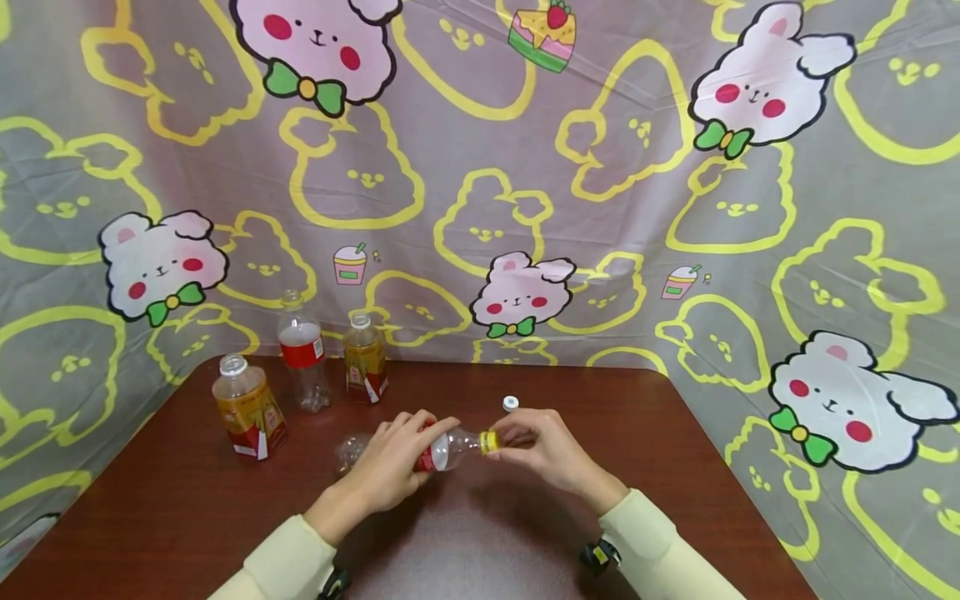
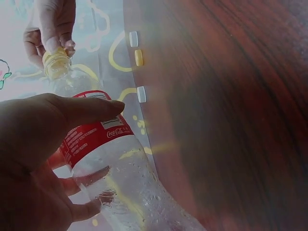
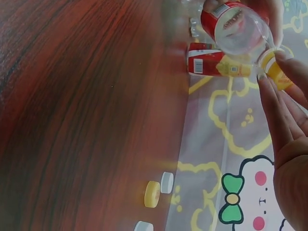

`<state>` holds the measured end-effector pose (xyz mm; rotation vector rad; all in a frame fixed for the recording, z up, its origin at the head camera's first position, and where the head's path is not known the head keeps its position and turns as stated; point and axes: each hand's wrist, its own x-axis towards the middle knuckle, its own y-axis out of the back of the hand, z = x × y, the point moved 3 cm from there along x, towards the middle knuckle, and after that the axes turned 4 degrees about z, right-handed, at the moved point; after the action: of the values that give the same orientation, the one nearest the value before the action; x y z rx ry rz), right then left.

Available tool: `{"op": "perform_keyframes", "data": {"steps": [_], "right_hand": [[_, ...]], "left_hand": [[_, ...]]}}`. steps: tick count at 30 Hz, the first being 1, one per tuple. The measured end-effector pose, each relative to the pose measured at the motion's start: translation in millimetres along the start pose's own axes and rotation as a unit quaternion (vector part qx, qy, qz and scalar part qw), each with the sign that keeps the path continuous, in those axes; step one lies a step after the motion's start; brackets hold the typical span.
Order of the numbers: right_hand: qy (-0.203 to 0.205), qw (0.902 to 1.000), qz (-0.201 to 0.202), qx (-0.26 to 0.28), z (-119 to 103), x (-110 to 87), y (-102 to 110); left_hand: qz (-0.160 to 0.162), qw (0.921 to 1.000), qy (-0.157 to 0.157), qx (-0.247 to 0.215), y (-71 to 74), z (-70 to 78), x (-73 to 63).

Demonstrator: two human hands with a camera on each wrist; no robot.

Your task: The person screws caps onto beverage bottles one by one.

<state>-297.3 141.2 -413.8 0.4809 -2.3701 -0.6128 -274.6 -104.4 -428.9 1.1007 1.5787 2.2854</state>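
A clear plastic Coca-Cola bottle [image 1: 463,442] with a red label is held tilted over the table, its neck pointing right. My left hand [image 1: 396,457] grips it round the label, thumb across the top in the left wrist view. At the mouth sits a yellow cap [image 1: 488,442], pinched between the thumb and fingers of my right hand [image 1: 553,454]. The right wrist view shows the same yellow cap [image 3: 275,72] against the neck; whether it is threaded on cannot be told. No liquid is visible inside the bottle.
Three uncapped bottles stand at the back left: a large orange-labelled bottle [image 1: 250,408], a clear red-labelled bottle [image 1: 303,358] and a smaller orange-labelled bottle [image 1: 365,358]. Loose on the table lie a white cap [image 3: 167,182], a yellow cap [image 3: 152,194] and another white cap [image 3: 144,226].
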Motion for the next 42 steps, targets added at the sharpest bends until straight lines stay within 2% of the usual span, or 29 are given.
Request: {"op": "perform_keyframes", "data": {"steps": [7,18,27,31,42], "right_hand": [[-0.046,0.9988,-0.019,-0.006,4.6,0.3,0.3],[-0.055,0.9970,-0.021,-0.051,5.6,1.5,-4.2],[-0.072,0.9967,-0.035,-0.013,4.8,0.2,-1.4],[-0.053,0.9982,-0.027,-0.004,3.6,0.2,-0.8],[0.045,0.9989,-0.009,-0.009,2.3,1.1,-3.2]], "left_hand": [[-0.001,1.0000,-0.003,-0.007,0.0,1.6,0.9],[-0.003,0.9999,-0.001,-0.014,0.4,3.0,0.5],[-0.002,0.9999,-0.002,-0.010,2.6,2.7,0.5],[-0.007,0.9999,0.003,-0.008,2.7,1.6,1.0],[-0.026,0.9993,0.022,-0.012,3.2,-1.7,1.8]]}}
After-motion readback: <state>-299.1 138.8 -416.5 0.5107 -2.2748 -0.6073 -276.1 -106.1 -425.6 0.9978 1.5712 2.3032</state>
